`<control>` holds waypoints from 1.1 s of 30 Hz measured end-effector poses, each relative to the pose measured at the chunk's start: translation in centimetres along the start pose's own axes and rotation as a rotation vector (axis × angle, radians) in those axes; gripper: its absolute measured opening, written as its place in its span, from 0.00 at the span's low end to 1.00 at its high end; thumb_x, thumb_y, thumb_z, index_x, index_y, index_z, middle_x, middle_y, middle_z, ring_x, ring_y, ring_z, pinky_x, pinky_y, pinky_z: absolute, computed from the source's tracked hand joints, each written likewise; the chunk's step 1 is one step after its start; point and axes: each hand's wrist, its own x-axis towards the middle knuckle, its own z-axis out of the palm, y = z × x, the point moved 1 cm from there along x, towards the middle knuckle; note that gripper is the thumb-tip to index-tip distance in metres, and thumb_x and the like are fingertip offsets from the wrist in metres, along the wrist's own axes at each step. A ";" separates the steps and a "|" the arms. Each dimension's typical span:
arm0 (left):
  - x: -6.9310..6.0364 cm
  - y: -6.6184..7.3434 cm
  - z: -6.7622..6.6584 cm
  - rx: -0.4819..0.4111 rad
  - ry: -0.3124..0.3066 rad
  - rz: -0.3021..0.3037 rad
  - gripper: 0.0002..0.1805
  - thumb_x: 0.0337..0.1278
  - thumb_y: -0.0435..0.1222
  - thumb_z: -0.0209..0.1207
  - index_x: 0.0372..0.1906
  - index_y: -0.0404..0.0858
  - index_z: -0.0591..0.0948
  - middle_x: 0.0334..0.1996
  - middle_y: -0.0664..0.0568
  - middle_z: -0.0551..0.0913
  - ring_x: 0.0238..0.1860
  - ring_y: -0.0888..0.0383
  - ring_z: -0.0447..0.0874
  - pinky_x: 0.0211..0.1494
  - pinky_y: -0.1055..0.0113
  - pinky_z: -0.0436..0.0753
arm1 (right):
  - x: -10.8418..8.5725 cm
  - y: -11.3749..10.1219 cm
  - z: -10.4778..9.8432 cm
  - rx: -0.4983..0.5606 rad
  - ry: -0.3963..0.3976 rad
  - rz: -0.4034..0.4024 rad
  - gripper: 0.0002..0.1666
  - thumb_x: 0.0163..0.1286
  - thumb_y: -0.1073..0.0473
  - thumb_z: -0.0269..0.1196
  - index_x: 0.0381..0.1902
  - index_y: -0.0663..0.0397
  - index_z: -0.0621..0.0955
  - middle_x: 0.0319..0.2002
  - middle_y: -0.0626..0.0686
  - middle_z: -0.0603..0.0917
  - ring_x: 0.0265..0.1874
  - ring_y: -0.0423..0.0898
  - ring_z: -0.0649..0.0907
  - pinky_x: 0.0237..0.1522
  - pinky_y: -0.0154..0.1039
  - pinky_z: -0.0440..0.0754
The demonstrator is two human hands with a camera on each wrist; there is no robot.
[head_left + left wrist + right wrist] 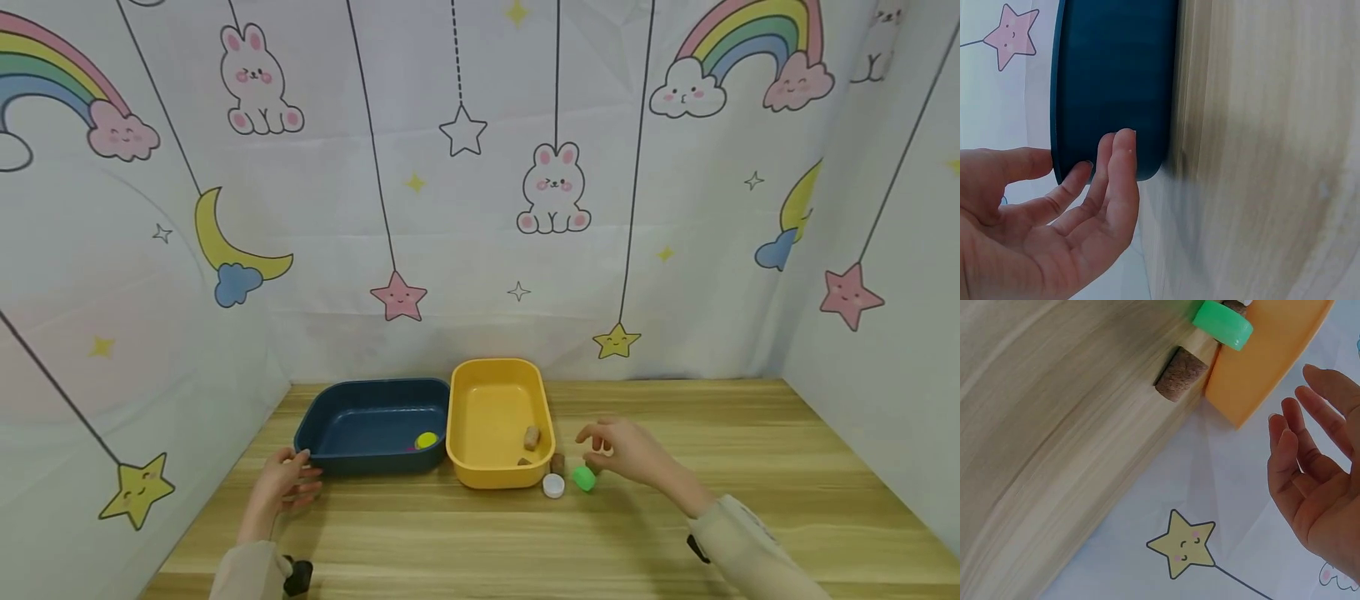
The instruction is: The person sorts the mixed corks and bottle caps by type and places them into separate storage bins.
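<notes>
My left hand [283,483] is at the near left corner of a dark blue bin [360,463]. In the left wrist view its thumb and forefinger pinch the bin's rim, while the other fingers [1124,162] lie along the outer wall. My right hand [622,448] hovers with loosely bent fingers over a green bottle cap [584,478], holding nothing. In the right wrist view a cork [1180,374] lies on the table beside the green cap [1224,325]. A white cap [553,486] and another cork [557,464] sit against the yellow bin [498,477].
Inside the yellow bin are a cork [532,437] and part of a second brown piece. The blue bin contains a yellow cap [427,440] and a small magenta thing, mostly hidden. Printed cloth walls [480,250] enclose the wooden table [450,550] at the back and both sides.
</notes>
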 end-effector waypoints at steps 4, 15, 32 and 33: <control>0.0 -0.1 0.0 0.001 0.006 0.000 0.13 0.66 0.40 0.38 0.32 0.32 0.61 0.30 0.47 0.84 0.25 0.58 0.84 0.30 0.61 0.82 | -0.4 0.1 0.1 0.010 -0.032 -0.002 0.11 0.55 0.58 0.65 0.37 0.48 0.79 0.24 0.45 0.75 0.23 0.40 0.75 0.23 0.27 0.69; 0.1 -0.2 -0.1 0.010 0.011 0.001 0.14 0.66 0.40 0.38 0.32 0.32 0.61 0.31 0.47 0.84 0.25 0.58 0.84 0.30 0.60 0.82 | -0.6 0.2 0.5 0.035 -0.176 0.061 0.15 0.53 0.56 0.66 0.41 0.50 0.80 0.26 0.46 0.77 0.26 0.40 0.75 0.27 0.29 0.71; 0.2 -0.2 0.0 0.010 0.018 -0.004 0.14 0.66 0.40 0.38 0.35 0.30 0.61 0.30 0.48 0.83 0.24 0.59 0.83 0.29 0.61 0.81 | -0.5 1.0 1.8 0.052 -0.249 0.046 0.18 0.48 0.60 0.67 0.40 0.47 0.80 0.28 0.45 0.78 0.28 0.38 0.75 0.27 0.29 0.70; 0.2 -0.2 0.0 0.008 0.016 -0.003 0.14 0.67 0.40 0.39 0.34 0.30 0.61 0.29 0.49 0.83 0.24 0.59 0.83 0.29 0.61 0.81 | -0.5 1.0 1.9 0.054 -0.244 0.038 0.18 0.48 0.61 0.67 0.40 0.47 0.80 0.27 0.45 0.77 0.27 0.38 0.75 0.26 0.29 0.70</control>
